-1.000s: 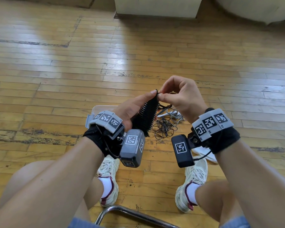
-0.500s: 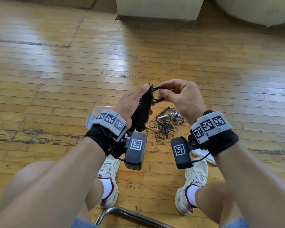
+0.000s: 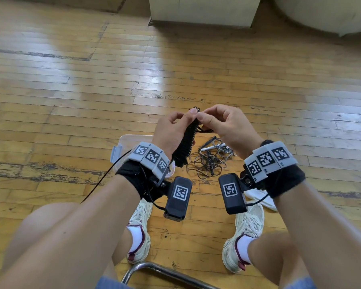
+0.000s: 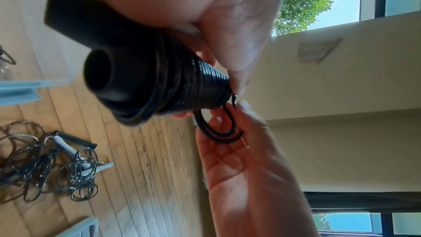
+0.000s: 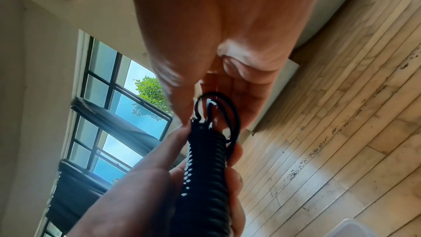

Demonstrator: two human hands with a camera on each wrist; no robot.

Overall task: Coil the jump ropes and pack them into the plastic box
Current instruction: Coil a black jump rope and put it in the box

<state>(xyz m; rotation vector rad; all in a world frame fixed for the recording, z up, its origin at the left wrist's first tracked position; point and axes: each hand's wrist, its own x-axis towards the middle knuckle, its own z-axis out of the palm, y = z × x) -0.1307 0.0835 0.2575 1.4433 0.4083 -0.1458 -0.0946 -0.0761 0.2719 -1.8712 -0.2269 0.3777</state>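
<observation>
My left hand (image 3: 175, 126) grips a black jump rope bundle (image 3: 187, 142), its cord wound tightly round the two black handles (image 4: 102, 57). The coils show close up in the right wrist view (image 5: 205, 168). My right hand (image 3: 221, 126) pinches the loose end loops of the black cord (image 4: 218, 129) at the top of the bundle (image 5: 216, 111). Both hands are held above the floor in front of my knees. A clear plastic box (image 3: 129, 147) sits on the floor under my left wrist, mostly hidden. A second, tangled jump rope (image 3: 211, 159) with a white handle lies on the floor right of the box (image 4: 45, 165).
Worn wooden floorboards (image 3: 71, 101) stretch all around. A pale cabinet base (image 3: 204, 11) stands at the far end, a rounded pale object (image 3: 325, 13) to its right. My shoes (image 3: 246, 236) and a chair's metal tube (image 3: 154, 270) lie below. A white lid-like piece (image 3: 261, 199) rests by the right shoe.
Both hands have risen a little with the bundle. The right hand's fingers shifted from pulling the cord's end sideways to pinching it at the bundle's top.
</observation>
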